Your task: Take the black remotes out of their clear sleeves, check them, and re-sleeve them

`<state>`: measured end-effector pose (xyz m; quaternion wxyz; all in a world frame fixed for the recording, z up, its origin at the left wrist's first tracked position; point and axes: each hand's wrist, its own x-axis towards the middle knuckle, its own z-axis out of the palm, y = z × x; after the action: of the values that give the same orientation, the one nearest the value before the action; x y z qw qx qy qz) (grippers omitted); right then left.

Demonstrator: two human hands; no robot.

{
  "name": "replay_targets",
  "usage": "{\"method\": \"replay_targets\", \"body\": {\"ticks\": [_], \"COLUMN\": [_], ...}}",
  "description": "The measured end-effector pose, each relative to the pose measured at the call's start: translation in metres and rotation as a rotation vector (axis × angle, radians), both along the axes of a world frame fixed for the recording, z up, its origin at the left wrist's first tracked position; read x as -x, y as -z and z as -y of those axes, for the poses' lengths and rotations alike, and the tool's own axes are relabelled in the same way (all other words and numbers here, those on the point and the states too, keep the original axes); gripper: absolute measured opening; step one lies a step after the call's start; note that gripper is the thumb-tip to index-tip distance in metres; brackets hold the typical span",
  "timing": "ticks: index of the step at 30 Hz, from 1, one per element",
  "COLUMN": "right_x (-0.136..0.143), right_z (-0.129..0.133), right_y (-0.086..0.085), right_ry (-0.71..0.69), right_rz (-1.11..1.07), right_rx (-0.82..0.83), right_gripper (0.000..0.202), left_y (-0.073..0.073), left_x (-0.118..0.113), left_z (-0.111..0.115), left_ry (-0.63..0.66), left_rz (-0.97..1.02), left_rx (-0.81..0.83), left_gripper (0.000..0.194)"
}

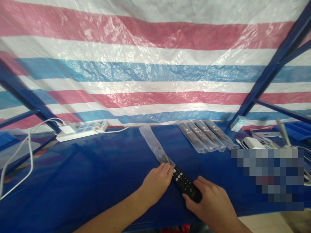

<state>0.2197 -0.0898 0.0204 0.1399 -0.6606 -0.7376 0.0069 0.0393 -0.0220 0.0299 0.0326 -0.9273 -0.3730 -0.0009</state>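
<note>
A black remote control (183,181) with white buttons lies slanted over the blue table, its upper end inside the mouth of a long clear plastic sleeve (152,140). My left hand (157,179) has its fingers closed on the edge of the sleeve, right beside the remote. Thumb and fingers of my right hand (210,200) grip the lower end of the remote from both sides. Behind and to the right, several bagged remotes (204,136) lie side by side in clear sleeves.
A white power strip (82,130) with plugs and cables sits at the back left. At the back right are a small box (238,123), a white adapter (253,143) and cables. Blue metal frame bars (262,77) rise at both sides before a striped sheet (155,71).
</note>
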Motion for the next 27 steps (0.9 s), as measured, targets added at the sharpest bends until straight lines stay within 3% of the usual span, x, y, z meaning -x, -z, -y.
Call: {"method": "replay_targets", "body": {"ticks": [5,10,14,18,22,27], "right_x": [0.014,-0.013,-0.020,0.002,0.027,0.017], "right_z": [-0.018,-0.022,-0.024,-0.040,-0.062,-0.064], "right_y": [-0.004,-0.006,-0.004,-0.002,-0.004,-0.022], "right_ry": [0.034,-0.165,-0.156,-0.114,-0.050,-0.047], "right_rz": [-0.043,-0.186,-0.180,-0.110,-0.001,0.043], "right_rx": [0.030,0.150,0.136,0.062,0.000,0.183], "right_gripper": [0.020,0.026,0.025,0.036,0.022,0.008], "left_y": [0.006,0.015,0.017,0.013,0.013,0.014], "left_x": [0.003,0.005,0.008,0.010,0.008,0.004], "left_z": [-0.002,-0.003,-0.004,-0.001,0.006,0.012], "left_ry": [-0.021,-0.094,-0.024,0.022,0.115,0.179], "left_rz": [0.084,0.156,0.263,0.298,0.400,0.504], "left_rx": [0.015,0.018,-0.003,0.022,0.016,-0.044], "left_gripper": [0.027,0.023,0.021,0.018,0.020,0.019]}}
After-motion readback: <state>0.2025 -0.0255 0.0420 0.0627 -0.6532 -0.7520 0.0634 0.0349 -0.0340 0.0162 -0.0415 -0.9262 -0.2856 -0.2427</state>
